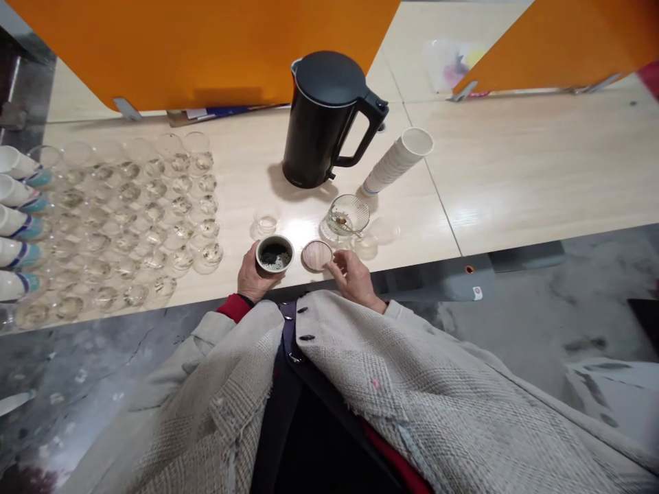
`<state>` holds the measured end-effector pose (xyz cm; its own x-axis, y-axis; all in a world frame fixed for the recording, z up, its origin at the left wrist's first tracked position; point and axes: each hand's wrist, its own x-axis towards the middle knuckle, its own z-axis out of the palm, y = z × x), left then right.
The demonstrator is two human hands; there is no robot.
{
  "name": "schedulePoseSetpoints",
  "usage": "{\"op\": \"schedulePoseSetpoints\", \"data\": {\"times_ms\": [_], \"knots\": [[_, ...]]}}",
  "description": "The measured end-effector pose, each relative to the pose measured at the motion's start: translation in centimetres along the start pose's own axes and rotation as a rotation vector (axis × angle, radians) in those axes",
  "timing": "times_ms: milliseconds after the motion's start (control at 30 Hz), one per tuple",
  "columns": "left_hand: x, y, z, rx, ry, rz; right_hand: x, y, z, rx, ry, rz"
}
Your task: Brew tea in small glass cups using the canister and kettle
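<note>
My left hand (252,276) is wrapped round a pale-rimmed canister (274,255) with dark loose leaves, probably tea, inside. Close to its right, my right hand (354,276) pinches the edge of a round wooden lid (316,256) just above the table's front edge. Behind the right hand stands a ribbed glass bowl (350,214) with a little brownish matter and what looks like a small spoon in it. A clear plastic cup (266,221) stands behind the canister, and faint clear cups (366,245) lie right of the bowl.
A black electric kettle (322,123) stands at the back, with a leaning stack of paper cups (399,161) on its right. Rows of clear cups (154,209) with bits of leaf fill the left side, beside white-and-blue paper cups (18,223). Orange partitions (216,55) border the table (515,171).
</note>
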<state>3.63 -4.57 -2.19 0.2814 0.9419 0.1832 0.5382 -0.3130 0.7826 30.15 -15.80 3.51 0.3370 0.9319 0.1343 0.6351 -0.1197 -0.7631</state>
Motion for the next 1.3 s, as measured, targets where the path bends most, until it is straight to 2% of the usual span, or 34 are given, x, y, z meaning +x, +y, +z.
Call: {"op": "schedulePoseSetpoints", "data": {"times_ms": [133,233,467,633,767,1000,1133,1300], "knots": [[0.0,-0.4,0.0,-0.01,0.012,0.02,0.0,-0.2,-1.1,0.226,0.165,0.247],[0.1,-0.6,0.0,-0.025,0.012,0.046,1.0,-0.3,-1.4,0.287,0.251,0.285],[0.1,-0.4,-0.3,-0.011,-0.008,0.02,4.2,0.5,-1.0,0.159,0.237,0.144],[0.1,-0.5,-0.3,-0.008,-0.005,0.042,5.8,1.2,-1.2,0.025,0.291,0.014],[0.1,-0.6,-0.2,-0.001,0.007,0.042,6.2,1.4,-1.8,-0.097,0.356,-0.073],[0.0,-0.7,0.0,0.002,0.038,0.061,6.1,0.9,-1.7,-0.149,0.355,-0.186],[0.0,-0.7,-0.1,0.009,0.015,0.05,5.7,0.3,-2.0,-0.129,0.305,-0.225],[0.0,-0.8,0.0,0.008,0.025,0.075,5.0,-0.3,-3.6,-0.185,0.171,-0.256]]}}
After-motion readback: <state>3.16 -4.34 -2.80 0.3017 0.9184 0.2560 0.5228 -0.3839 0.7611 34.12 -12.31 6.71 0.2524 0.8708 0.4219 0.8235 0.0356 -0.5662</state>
